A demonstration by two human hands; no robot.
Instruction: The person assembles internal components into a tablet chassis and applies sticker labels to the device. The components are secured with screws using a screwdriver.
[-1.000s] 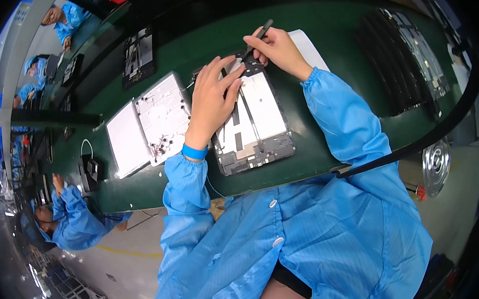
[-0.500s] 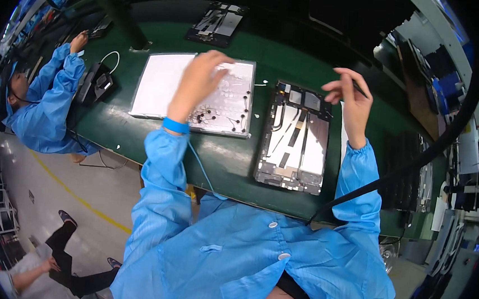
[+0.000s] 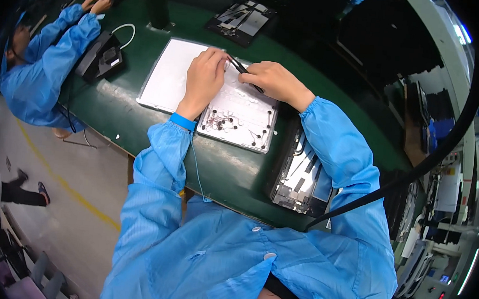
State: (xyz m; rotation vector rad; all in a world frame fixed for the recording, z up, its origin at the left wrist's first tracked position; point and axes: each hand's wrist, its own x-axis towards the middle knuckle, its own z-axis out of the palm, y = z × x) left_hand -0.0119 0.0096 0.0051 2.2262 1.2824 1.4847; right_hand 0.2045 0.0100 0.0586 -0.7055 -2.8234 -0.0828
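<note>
Over a white plastic tray (image 3: 240, 138) my two hands meet. My right hand (image 3: 278, 82) grips black tweezers (image 3: 238, 66), whose tips point left toward the fingertips of my left hand (image 3: 204, 79). Those left fingers are pinched together; whatever they hold is too small to make out. Small round black parts with thin wires (image 3: 219, 121) lie in the tray's near half, some bunched, some along its right side. Beside a white sheet (image 3: 173, 68) at left, the tray's embossed part shows. An opened tablet-like device (image 3: 299, 182) lies under my right forearm, partly hidden by the sleeve.
A second opened device (image 3: 241, 20) lies farther back on the green table (image 3: 221, 170). A black box with a white cable (image 3: 101, 57) stands at left, near a co-worker in blue (image 3: 48, 72). A thick black cable (image 3: 400, 182) crosses at right.
My right hand has come left from beyond the opened device to the tray, bringing the tweezers to my left hand. My left fingers have closed to a pinch. The whole view has turned somewhat.
</note>
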